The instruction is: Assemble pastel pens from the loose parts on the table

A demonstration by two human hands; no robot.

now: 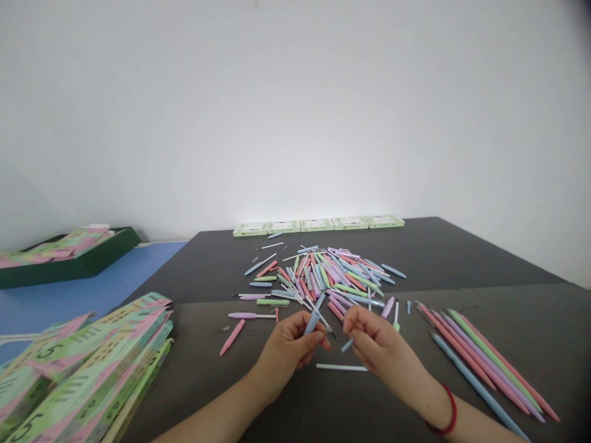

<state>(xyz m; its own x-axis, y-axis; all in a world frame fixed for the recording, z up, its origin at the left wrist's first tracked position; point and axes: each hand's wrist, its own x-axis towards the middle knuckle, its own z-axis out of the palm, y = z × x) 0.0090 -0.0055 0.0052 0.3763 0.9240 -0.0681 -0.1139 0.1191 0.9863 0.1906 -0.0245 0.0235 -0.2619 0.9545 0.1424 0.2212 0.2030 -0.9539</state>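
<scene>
Between the thumb and fingers of my left hand is a blue pen barrel, tilted up to the right. My right hand is closed on a small blue pen piece, whose end sticks out below the fingers. The hands are a little apart, just in front of a heap of pastel pen parts. A white refill tube lies on the table below them. A pink pen barrel and a purple part with a white refill lie left of my left hand.
Several pens lie in a row at the right. Green-and-pink cartons are stacked at the left. Behind them, a dark green tray holds more packaging. Flat light-green boxes line the table's far edge.
</scene>
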